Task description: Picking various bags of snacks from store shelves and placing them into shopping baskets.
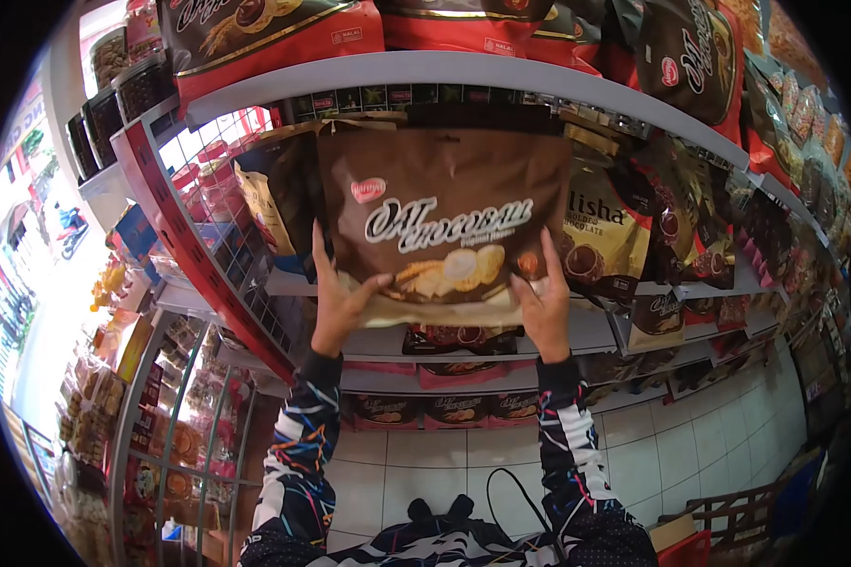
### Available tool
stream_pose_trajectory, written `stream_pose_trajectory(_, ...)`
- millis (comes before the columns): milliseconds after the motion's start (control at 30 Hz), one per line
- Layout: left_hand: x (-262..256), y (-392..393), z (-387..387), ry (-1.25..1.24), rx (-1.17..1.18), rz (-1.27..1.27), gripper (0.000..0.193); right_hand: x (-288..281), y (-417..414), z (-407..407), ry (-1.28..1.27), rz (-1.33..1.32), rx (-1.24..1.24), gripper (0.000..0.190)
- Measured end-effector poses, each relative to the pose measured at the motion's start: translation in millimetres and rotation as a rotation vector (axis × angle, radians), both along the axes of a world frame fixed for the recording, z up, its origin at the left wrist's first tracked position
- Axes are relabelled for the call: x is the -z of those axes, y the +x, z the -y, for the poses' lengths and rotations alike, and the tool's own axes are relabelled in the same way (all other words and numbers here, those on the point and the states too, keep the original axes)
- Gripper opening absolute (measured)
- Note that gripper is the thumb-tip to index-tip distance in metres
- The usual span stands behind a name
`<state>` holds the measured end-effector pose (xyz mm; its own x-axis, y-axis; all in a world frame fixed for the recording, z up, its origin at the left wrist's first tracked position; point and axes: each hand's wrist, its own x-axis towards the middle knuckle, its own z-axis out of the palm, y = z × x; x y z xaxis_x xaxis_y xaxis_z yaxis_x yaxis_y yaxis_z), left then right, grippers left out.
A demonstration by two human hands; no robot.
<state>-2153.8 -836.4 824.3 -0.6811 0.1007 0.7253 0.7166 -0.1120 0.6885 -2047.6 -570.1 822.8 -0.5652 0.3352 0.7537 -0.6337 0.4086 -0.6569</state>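
A large brown pouch of chocolate oat snacks (440, 184) stands upright before me at the middle shelf, its printed front facing me. My left hand (340, 290) grips its lower left corner, thumb on the front and index finger up along the side. On the opposite lower corner, my right hand (542, 294) holds it the same way. The fingers behind the pouch are hidden. To its right on the shelf stands a gold and black pouch of chocolates (606, 227). A dark pouch with a cream panel (273, 198) is close at its left.
Above runs a grey shelf edge (461, 67) with brown and red pouches (276, 42) on it. A red perforated upright (198, 248) and wire grid bound the left side. Lower shelves hold more pouches (456, 411) above a white tiled floor (425, 461). A brown crate (727, 514) sits lower right.
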Motion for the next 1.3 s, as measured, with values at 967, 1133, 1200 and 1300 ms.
stream_pose_trajectory(967, 121, 364, -374, -0.432, 0.952, 0.360, 0.093, 135, 556, -233, -0.347, 0.398, 0.636, 0.068)
stream_pose_trajectory(1133, 133, 428, -500, -0.515, 1.134, 0.294, 0.081, 138, 647, -275, -0.509, 0.401, 0.814, 0.059)
stream_pose_trajectory(1200, 138, 449, -551, -0.559, 1.227, 0.246, 0.081, 151, 671, -292, -0.552, 0.401, 0.894, 0.058)
stream_pose_trajectory(1300, 129, 485, -624, -0.632, 1.336, 0.190, 0.081, 151, 699, -323, -0.603, 0.332, 1.012, 0.059)
